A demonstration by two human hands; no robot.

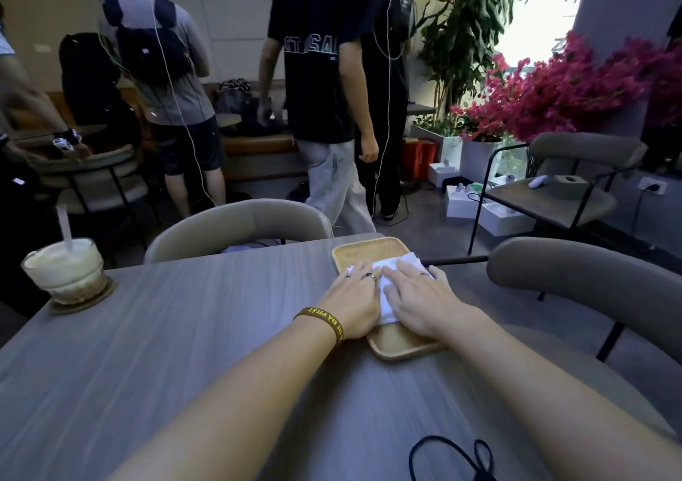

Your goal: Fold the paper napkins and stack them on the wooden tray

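**Pressing the napkin flat on the tray**

Both hands lie flat, fingers straight: left hand point(355, 300) and right hand point(420, 296) side by side on the white napkin point(387, 298), which sits in the tray point(369, 250) at the table's point(184, 333) right. Press evenly outward to sharpen the crease, keeping the edges square.

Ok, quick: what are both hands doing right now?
Left hand: open, flat on the napkin on the tray.
Right hand: open, flat on the same napkin.

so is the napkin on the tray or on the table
On the wooden tray: the napkin lies in it, left hand and right hand flat on top.
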